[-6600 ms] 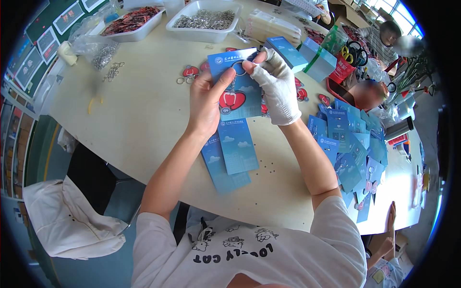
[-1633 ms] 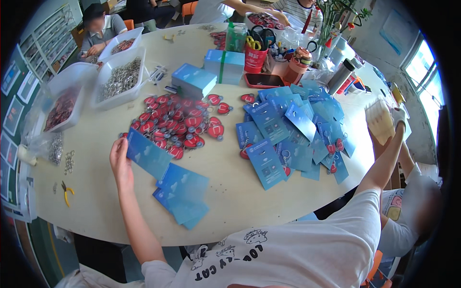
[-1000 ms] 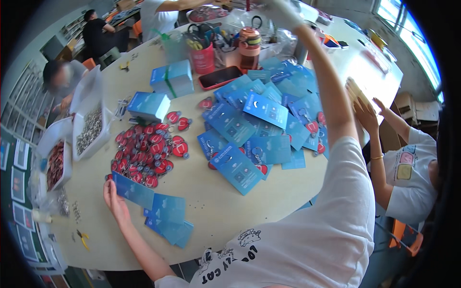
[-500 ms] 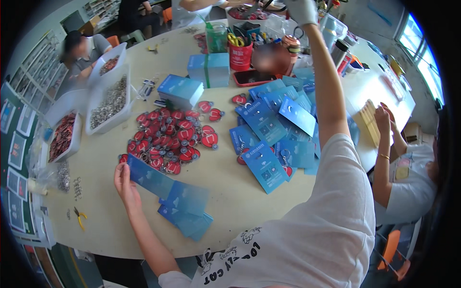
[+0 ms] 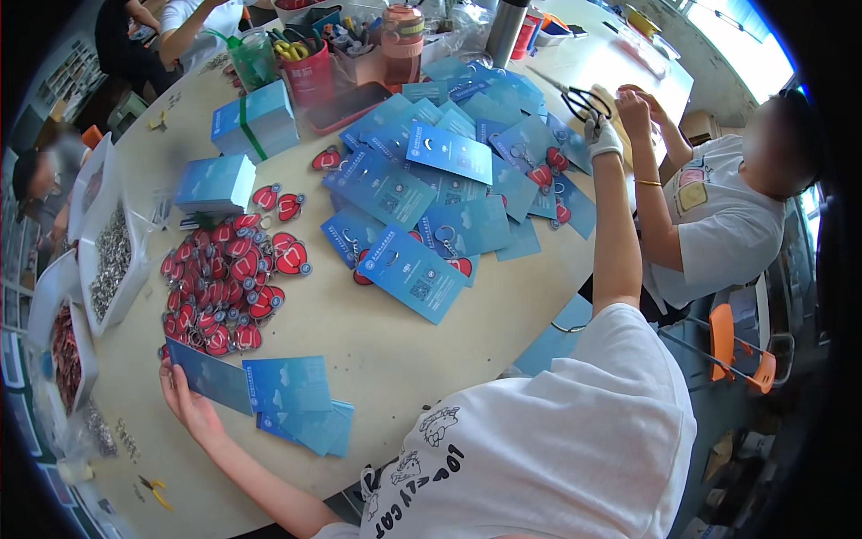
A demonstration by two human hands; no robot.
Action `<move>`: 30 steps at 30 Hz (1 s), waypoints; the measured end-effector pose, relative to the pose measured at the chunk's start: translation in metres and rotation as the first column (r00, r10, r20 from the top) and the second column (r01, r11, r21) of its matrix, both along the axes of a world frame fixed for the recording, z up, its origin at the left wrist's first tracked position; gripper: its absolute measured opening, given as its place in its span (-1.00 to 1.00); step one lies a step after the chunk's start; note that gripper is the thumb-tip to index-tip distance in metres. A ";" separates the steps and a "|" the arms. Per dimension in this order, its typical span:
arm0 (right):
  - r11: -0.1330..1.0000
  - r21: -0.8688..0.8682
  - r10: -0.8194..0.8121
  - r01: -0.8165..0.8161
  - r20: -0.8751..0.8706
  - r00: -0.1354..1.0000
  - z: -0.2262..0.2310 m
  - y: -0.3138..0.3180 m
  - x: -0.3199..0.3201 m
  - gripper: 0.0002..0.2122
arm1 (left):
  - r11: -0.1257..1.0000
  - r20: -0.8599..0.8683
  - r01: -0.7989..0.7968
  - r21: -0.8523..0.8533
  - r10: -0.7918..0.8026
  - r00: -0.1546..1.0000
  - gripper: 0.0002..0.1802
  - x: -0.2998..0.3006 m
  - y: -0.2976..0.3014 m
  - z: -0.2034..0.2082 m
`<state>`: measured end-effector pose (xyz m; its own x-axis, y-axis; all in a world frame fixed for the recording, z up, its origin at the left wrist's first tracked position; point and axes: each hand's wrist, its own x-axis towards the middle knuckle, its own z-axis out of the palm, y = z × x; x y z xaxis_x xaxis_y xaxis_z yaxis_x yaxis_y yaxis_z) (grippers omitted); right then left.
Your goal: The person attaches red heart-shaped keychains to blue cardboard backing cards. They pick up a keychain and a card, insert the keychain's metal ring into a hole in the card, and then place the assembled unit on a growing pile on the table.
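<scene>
At the near left, my left hand (image 5: pixel 190 402) grips the end of a long blue card (image 5: pixel 212 377), its thumb at the card's edge. The card's other end reaches a small stack of blue cards (image 5: pixel 305 427) on the table. My right arm is stretched far out to the right. The gloved right hand (image 5: pixel 603 137) is closed on black-handled scissors (image 5: pixel 587 101), whose blades point up and left. Red keychains (image 5: pixel 224 283) lie heaped just beyond my left hand. A broad spread of blue cards (image 5: pixel 382 190), some with keychains on them, covers the middle of the table.
Banded blue cards (image 5: pixel 256 124) and another card stack (image 5: pixel 214 184) stand beyond the keychains. White bins (image 5: pixel 135 278) of metal parts line the left. A red pen cup (image 5: pixel 308 76), pink bottle (image 5: pixel 401 45) and dark flask (image 5: pixel 507 31) stand behind. A co-worker (image 5: pixel 718 216) sits at right.
My right hand has come from the far edge of the view toward the right side, bringing the scissors. The view has turned right. My left hand stays on the long blue card.
</scene>
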<state>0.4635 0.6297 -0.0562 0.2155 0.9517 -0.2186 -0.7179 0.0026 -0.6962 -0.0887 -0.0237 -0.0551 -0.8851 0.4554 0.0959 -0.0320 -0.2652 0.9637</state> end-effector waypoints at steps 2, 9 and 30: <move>0.998 -0.015 -0.056 0.056 -0.053 0.997 -0.011 -0.006 -0.001 -0.79 | 1.000 0.007 0.003 -0.025 -0.003 1.000 -0.67 0.010 0.002 0.008; 0.856 0.510 -0.173 -0.080 0.428 0.887 0.100 -0.071 -0.139 -0.74 | 0.994 0.080 0.055 0.093 -0.063 0.995 -0.72 0.006 -0.007 -0.005; 0.041 0.381 -0.876 -0.924 0.458 0.151 0.184 -0.015 -0.511 -0.80 | 0.972 0.215 -0.144 0.184 0.103 0.971 -0.65 0.024 0.007 0.020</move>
